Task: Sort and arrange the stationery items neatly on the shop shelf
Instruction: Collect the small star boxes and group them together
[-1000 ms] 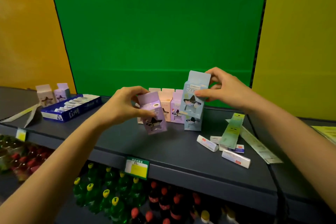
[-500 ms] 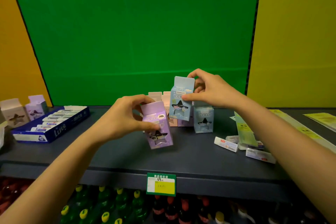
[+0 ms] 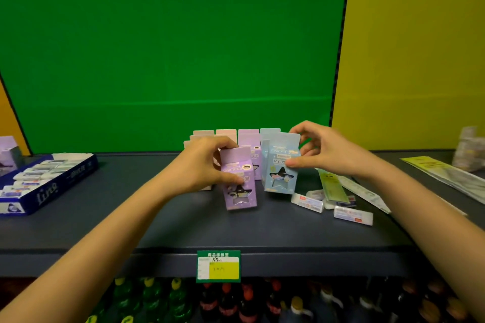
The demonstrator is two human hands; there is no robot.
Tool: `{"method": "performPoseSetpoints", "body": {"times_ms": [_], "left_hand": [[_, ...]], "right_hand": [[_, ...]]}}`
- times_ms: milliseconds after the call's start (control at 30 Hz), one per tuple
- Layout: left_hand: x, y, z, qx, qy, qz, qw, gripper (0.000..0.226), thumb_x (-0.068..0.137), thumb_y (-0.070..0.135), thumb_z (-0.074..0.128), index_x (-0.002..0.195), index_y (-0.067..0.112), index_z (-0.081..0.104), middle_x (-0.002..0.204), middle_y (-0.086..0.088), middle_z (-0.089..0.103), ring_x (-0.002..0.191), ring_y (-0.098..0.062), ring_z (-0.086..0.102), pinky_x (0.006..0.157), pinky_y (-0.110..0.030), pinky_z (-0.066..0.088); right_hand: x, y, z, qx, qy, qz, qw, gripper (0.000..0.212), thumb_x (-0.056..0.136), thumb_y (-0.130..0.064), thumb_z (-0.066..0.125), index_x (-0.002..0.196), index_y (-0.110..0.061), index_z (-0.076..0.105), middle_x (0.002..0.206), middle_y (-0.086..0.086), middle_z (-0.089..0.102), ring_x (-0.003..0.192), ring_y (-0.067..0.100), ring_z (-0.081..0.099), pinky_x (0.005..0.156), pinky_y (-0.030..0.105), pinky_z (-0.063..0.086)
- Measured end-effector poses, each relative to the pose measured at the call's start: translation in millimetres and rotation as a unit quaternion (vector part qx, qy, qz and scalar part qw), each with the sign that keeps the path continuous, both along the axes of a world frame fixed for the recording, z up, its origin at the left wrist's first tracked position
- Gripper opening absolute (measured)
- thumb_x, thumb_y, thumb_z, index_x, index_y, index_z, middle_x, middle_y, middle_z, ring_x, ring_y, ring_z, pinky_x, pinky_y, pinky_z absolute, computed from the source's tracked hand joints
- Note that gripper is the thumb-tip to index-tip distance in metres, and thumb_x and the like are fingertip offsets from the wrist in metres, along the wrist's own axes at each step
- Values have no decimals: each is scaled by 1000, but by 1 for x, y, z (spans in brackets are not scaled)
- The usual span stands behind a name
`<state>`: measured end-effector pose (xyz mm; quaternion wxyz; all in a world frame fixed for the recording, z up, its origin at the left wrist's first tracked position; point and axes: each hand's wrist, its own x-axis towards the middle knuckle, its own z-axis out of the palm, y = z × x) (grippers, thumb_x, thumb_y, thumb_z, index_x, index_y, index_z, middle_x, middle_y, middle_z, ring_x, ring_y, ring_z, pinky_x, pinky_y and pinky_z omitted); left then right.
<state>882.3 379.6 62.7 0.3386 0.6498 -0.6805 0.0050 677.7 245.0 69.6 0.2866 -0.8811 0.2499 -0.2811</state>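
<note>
boxes (image 3: 225,134) are standing in a back row. left grip (image 3: 202,162) is holding a purple box (image 3: 238,186), right grip (image 3: 324,151) a blue box (image 3: 279,176); erasers (image 3: 307,202) are lying unsorted.

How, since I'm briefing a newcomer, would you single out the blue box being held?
Find the dark shelf below the green backdrop. At its centre the right hand pinches a star-windowed blue box; the left hand grips a purple box.

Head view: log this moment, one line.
left hand grips purple cardboard star-window box; right hand grips pale-blue cardboard star-window box; both in front of box row on dark-grey shelf
</note>
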Motion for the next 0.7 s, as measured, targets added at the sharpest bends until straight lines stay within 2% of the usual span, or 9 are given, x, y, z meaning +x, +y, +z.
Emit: {"method": "performPoseSetpoints", "body": {"times_ms": [133,167,233,333,400,467,533,700], "left_hand": [[0,-9,-5,9,-14,13,1000,53,63,25,82,108,8,60,89,-1,57,71,-16,49,73,-34,53],[0,-10,-7,13,-12,16,1000,53,63,25,82,108,9,60,87,0,57,70,-17,50,71,-30,53],[-1,-14,-9,22,-4,18,1000,53,64,25,82,110,11,59,79,8,53,62,-11,47,60,-13,44],[-1,-18,-12,28,-6,23,999,53,66,23,80,112,10,57,75,14,49,61,-6,45,57,-10,40],[1,-21,-13,25,0,27,999,51,67,21,80,111,10,55,85,4,55,68,-16,50,63,-14,43],[4,-27,-12,18,8,29,999,49,68,18,79,108,9,53,99,-4,58,80,-28,56,75,-33,52],[4,-33,-11,15,8,30,999,48,69,16,78,109,7,52,104,-6,56,90,-33,57,80,-42,52],[3,-46,-13,9,-19,42,999,51,71,15,77,114,3,52,113,-12,54,93,-30,53,83,-43,50]], "right_hand": [[-1,-2,-6,4,3,4,1000,48,72,-21,77,111,-26,49,89,-13,57,76,8,61,71,19,53],[-1,-2,-7,3,3,7,1000,48,72,-21,78,110,-26,49,90,-12,57,77,7,62,70,19,53],[1,-4,-9,2,4,12,1000,49,71,-20,78,110,-26,49,91,-10,58,77,8,62,71,19,54],[4,-5,-13,-3,14,17,1000,51,71,-21,78,113,-25,49,88,-12,55,77,9,61,72,17,53],[4,-6,-17,-20,31,15,999,53,71,-23,78,117,-23,51,87,-12,53,76,7,59,71,15,51],[4,-8,-19,-38,49,9,998,56,72,-25,78,121,-23,51,88,-11,53,77,6,58,73,15,50],[3,-9,-20,-43,51,3,998,61,72,-27,77,127,-24,51,93,-9,55,79,6,59,75,16,51],[3,-11,-22,-41,33,5,999,62,74,-23,76,130,-23,51,93,-18,55,75,4,60,66,6,51]]}}
